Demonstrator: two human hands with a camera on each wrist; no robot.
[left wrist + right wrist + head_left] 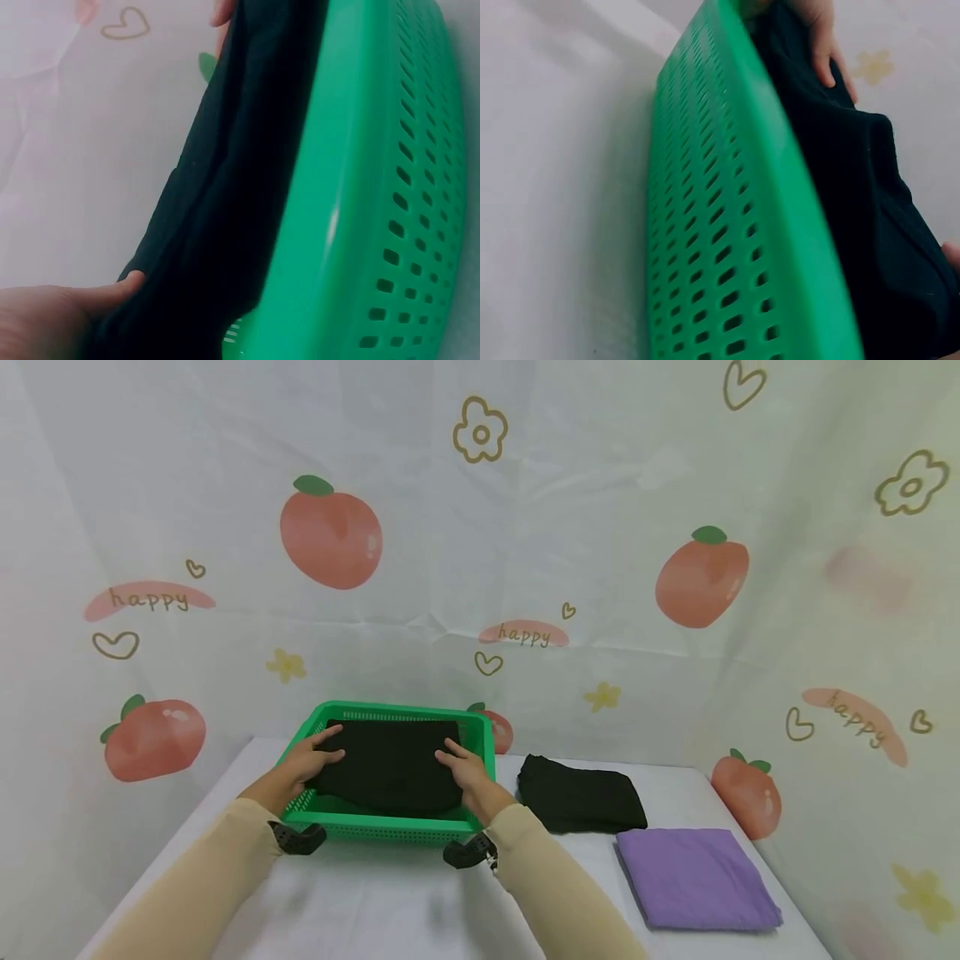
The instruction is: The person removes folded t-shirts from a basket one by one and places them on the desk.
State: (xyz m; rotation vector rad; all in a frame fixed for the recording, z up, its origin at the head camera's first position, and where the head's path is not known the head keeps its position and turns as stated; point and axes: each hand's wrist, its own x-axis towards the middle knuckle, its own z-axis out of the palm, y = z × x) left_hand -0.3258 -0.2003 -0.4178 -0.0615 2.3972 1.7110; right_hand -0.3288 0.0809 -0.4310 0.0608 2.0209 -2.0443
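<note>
A green perforated basket (390, 828) stands on the white table at the middle left. A folded black cloth (393, 764) lies in it and fills most of the inside. My left hand (307, 762) holds the cloth's left edge, thumb on top. My right hand (467, 770) holds its right edge the same way. In the left wrist view my left hand (45, 322) presses its thumb into the black cloth (225, 225), beside the basket wall (360, 225). The right wrist view shows the basket wall (720, 240), the black cloth (870, 187) bulging above the rim, and fingers (821, 37) curled over its far end.
A second folded black garment (581, 802) lies just right of the basket. A folded purple cloth (693, 877) sits nearer, at the front right. White sheets printed with peaches hang behind and on both sides of the table (375, 902).
</note>
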